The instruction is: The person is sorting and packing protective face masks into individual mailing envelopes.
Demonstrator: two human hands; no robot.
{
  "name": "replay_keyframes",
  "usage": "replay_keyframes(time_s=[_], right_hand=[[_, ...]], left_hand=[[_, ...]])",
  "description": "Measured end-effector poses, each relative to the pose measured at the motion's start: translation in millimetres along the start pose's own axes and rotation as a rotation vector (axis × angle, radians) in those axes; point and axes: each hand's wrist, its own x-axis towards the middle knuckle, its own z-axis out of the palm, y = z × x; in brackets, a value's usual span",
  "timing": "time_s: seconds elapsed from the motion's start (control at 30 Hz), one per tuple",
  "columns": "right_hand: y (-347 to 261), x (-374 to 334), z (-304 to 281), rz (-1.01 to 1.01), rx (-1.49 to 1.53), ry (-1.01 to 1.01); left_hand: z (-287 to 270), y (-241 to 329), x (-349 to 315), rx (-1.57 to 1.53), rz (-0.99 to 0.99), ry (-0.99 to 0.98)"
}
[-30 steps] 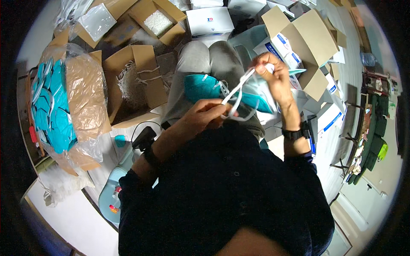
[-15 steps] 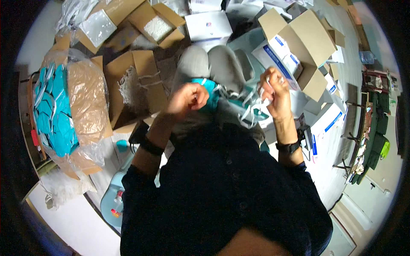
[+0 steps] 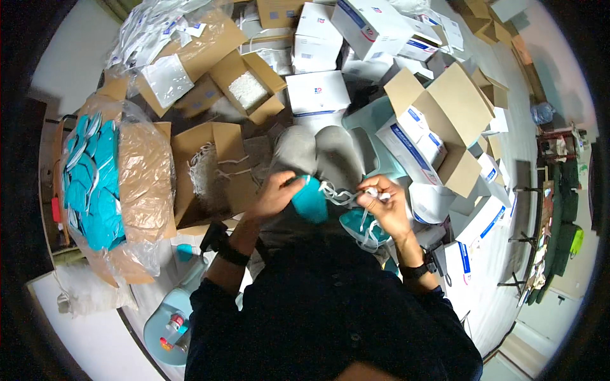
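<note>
Touching the far-left edge of a teal cup mask (image 3: 310, 203), left hand (image 3: 274, 195) is nearer; firm pinch or mere contact, cannot tell. Mask lies right of its fingers, long axis roughly near-far. Right hand (image 3: 392, 208) pinches white elastic straps (image 3: 330, 190).

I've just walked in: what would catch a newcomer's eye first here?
Probably the heap of bright teal masks at far left, beside crinkled clear plastic. Next, mid-picture, the person's left hand at a single teal mask and right hand holding white straps. Then the big open brown carton at upper right.
</note>
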Motion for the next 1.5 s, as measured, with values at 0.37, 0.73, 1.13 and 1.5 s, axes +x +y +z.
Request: replay_keyframes(time_s=[0.37, 0.73, 1.13, 1.5], right_hand=[[-11, 17, 31, -0.136, -0.289, 0.059], [-28, 23, 2, 0.119, 0.044, 0.079], [-24, 34, -7, 0.143, 0.138, 0.113], [-9, 38, -54, 0.210, 0.023, 0.245]], left_hand=[[-11, 64, -1, -0.869, -0.158, 0.029], [14, 77, 15, -0.293, 0.229, 0.159], [24, 103, 7, -0.439, 0.077, -0.228], [-11, 33, -18, -1.053, 0.215, -0.145]])
